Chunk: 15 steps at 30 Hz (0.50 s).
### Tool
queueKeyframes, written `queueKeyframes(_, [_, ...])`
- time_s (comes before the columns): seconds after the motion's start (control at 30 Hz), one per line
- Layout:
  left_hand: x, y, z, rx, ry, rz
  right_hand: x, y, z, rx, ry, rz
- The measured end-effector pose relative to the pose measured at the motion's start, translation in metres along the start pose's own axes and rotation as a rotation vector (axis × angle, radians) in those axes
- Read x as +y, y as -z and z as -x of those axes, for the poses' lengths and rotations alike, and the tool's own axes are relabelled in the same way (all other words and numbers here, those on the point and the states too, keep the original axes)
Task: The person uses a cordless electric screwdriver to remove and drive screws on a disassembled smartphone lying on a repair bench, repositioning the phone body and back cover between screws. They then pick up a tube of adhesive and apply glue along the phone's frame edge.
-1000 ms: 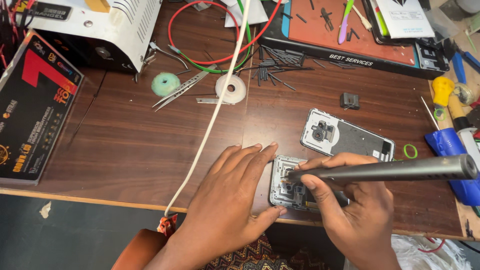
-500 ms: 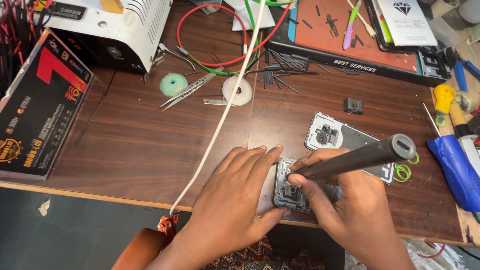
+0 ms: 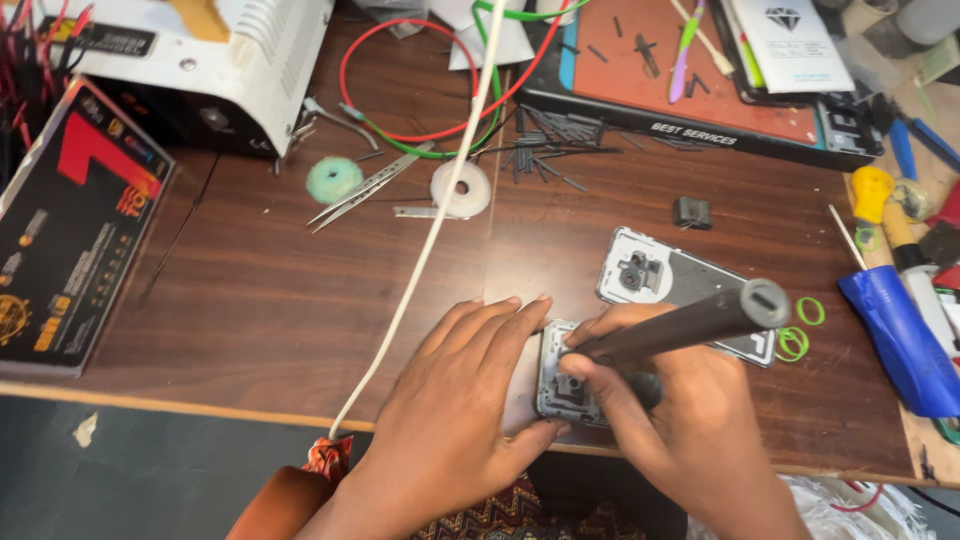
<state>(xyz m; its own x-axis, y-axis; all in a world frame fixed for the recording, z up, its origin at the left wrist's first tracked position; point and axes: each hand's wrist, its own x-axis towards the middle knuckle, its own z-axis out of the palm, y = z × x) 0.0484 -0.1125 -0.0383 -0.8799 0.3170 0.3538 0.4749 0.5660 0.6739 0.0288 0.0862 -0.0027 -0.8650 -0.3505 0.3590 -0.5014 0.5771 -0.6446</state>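
Observation:
My left hand (image 3: 450, 400) lies flat on the wooden table (image 3: 250, 290), fingers pressed against the left side of an opened grey phone body (image 3: 562, 385) near the front edge. My right hand (image 3: 690, 420) grips a long dark screwdriver (image 3: 690, 325), its tip down on the phone's inner parts and its handle slanting up to the right. A detached phone back cover (image 3: 680, 285) with a camera cutout lies just behind the hands.
A white cable (image 3: 440, 210) runs diagonally across the table. Tweezers (image 3: 365, 188), a tape roll (image 3: 460, 188), a green disc (image 3: 333, 180), loose dark screws, a black box (image 3: 70, 230) at left, an orange work mat (image 3: 690, 70) at back, blue-handled tools (image 3: 900, 340) at right.
The screwdriver handle has swung from nearly level pointing right to more raised and turned toward the camera. Both hands stay on the phone body.

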Motion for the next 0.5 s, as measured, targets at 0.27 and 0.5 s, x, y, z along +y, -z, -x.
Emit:
queueKeyframes(0.27, [0.007, -0.017, -0.02, -0.046, -0.009, -0.009, 0.013, 0.024, -0.002, -0.045, 0.011, -0.055])
queueKeyframes(0.5, [0.01, -0.034, -0.031, -0.052, 0.017, -0.013, 0.031, 0.033, 0.003, -0.013, 0.115, -0.093])
